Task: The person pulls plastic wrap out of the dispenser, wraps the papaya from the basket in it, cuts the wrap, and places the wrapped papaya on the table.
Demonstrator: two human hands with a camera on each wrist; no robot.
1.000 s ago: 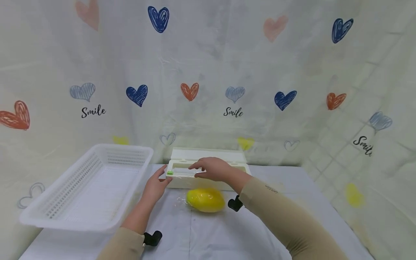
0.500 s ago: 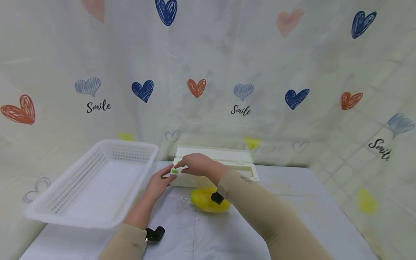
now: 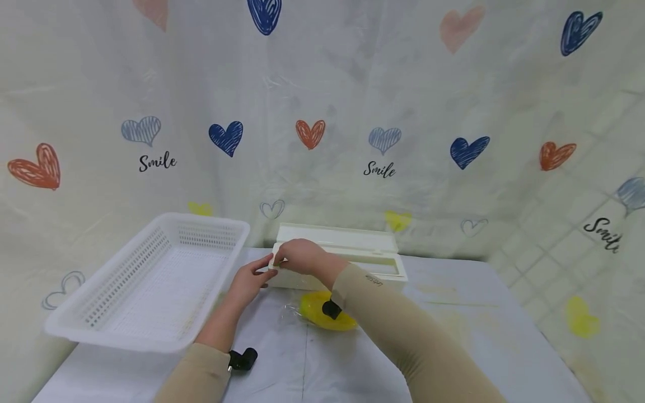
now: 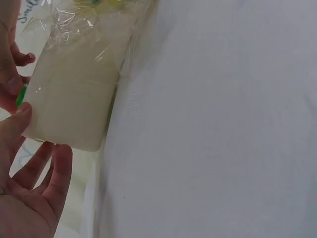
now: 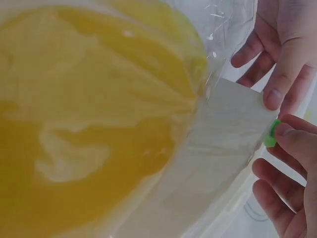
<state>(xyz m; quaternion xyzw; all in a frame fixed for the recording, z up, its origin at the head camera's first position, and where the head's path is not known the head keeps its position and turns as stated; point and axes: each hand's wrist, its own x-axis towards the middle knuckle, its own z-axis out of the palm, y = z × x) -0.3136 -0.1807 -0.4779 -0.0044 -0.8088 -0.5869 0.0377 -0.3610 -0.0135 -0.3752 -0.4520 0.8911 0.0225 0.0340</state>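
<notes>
A long white cling film dispenser (image 3: 398, 276) lies across the back of the table with its lid (image 3: 342, 238) raised. My left hand (image 3: 248, 284) holds its left end, thumb at the top corner and fingers against the end face in the left wrist view. At that same corner, my right hand (image 3: 304, 257) pinches a small green slide cutter (image 5: 271, 135) between thumb and forefinger. Clear film (image 4: 74, 27) runs from the dispenser over a yellow, mango-like fruit (image 3: 313, 312) in front. My right wrist partly hides the fruit in the head view.
A white perforated plastic basket (image 3: 141, 344) stands to the left, near my left forearm. The table has a white cover (image 3: 453, 336). Behind it hangs a curtain (image 3: 322, 184) printed with hearts. Each wrist carries a black camera (image 3: 244, 359).
My right hand has moved left along the dispenser to the green cutter at its left end. The left hand keeps its hold there. The head view has shifted slightly.
</notes>
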